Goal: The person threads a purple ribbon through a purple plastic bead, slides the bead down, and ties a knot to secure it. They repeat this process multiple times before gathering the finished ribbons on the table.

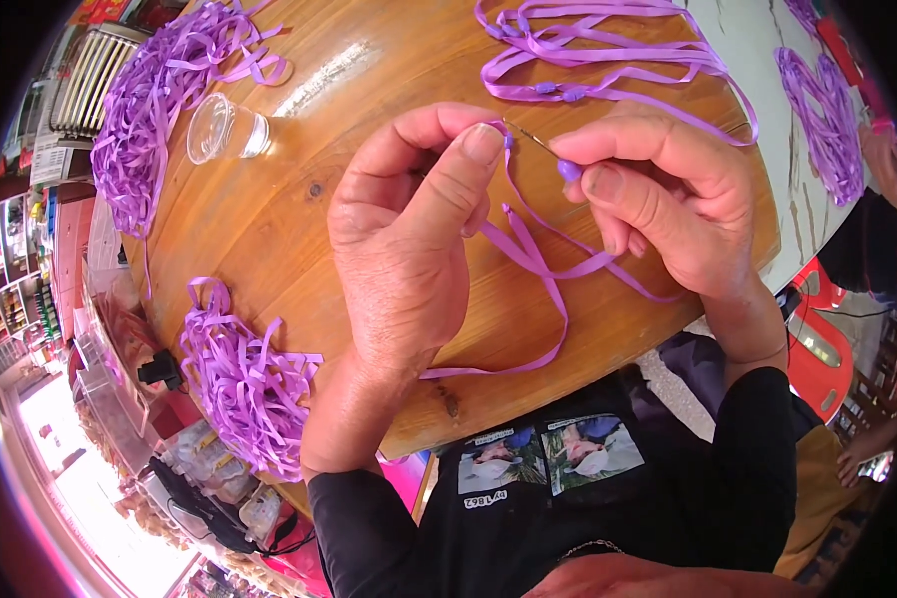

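Mid-threading: left hand (404, 239) fingers pinch ribbon (528, 254) end, right hand (668, 199) fingers pinch needle (528, 137) with bead (569, 169). Beaded ribbons (588, 60) done at 12 o'clock; piles (239, 384) at 8 o'clock remain.

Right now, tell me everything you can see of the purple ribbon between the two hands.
The purple ribbon is a thin, flat, glossy strip that looks like satin or plastic. Its upper end is pinched at the left hand fingertips, where a thin metal needle meets it. From there it drops in loose loops across the wooden table, with one strand trailing toward the near edge. The right hand holds the needle's other end and a small purple bead. The ribbon lies slack, not knotted as far as can be seen.
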A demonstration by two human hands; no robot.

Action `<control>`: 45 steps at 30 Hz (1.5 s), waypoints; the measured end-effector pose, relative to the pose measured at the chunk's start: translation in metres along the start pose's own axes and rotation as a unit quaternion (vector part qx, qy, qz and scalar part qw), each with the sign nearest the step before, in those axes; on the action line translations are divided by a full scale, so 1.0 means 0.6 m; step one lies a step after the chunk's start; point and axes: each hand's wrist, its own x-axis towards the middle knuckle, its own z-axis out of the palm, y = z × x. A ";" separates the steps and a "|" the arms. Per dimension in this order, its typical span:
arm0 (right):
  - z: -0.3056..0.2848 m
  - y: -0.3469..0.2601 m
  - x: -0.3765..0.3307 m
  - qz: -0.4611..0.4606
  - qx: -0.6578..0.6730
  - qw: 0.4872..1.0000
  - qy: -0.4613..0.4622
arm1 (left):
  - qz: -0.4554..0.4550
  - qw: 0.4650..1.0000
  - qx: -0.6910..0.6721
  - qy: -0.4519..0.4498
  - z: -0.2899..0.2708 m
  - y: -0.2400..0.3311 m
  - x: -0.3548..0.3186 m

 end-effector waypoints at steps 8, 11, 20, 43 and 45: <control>0.002 -0.012 0.000 0.106 0.097 0.990 0.008 | 0.003 0.999 0.048 0.001 0.005 0.004 -0.005; 0.002 -0.012 -0.001 0.091 0.088 0.992 0.002 | 0.029 0.999 0.034 0.009 0.005 0.000 -0.004; 0.004 -0.014 -0.001 0.090 0.055 0.994 0.004 | 0.065 0.994 0.082 -0.021 0.009 0.005 -0.007; 0.002 -0.018 -0.001 0.077 0.067 0.995 -0.025 | 0.126 0.985 0.101 -0.068 -0.001 -0.006 -0.003; 0.004 -0.020 0.000 0.085 0.075 0.993 -0.025 | 0.135 0.982 0.108 -0.069 -0.003 -0.007 -0.002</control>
